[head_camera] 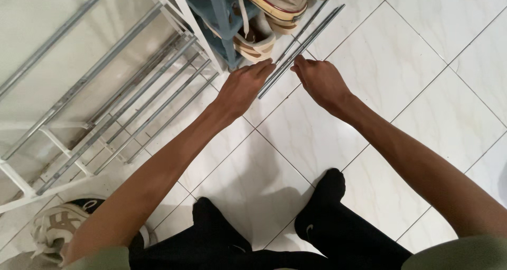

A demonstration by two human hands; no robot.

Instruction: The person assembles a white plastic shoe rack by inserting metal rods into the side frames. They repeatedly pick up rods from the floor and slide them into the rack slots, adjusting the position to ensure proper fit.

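Metal rods [302, 47], two thin grey tubes lying side by side, run diagonally across the white floor tiles [422, 53], from near the hands up towards the sneakers at the top of the view. Their surface is dull silver and straight along the whole length. The left hand [244, 85] reaches to the lower end of the rods, fingertips [265, 65] stretched flat and touching or just beside them, palm down, nothing clasped. The right hand [320, 80] comes in from the other side, its fingers curled loosely with the tips at the rods; whether it pinches one cannot be told. A white shoe rack with chrome bars [100, 96] lies tilted to the left. Tan canvas sneakers [274, 3] sit by a blue frame [219, 16]. A grey sneaker [58, 228] rests bottom left, near black-socked feet [325, 196].
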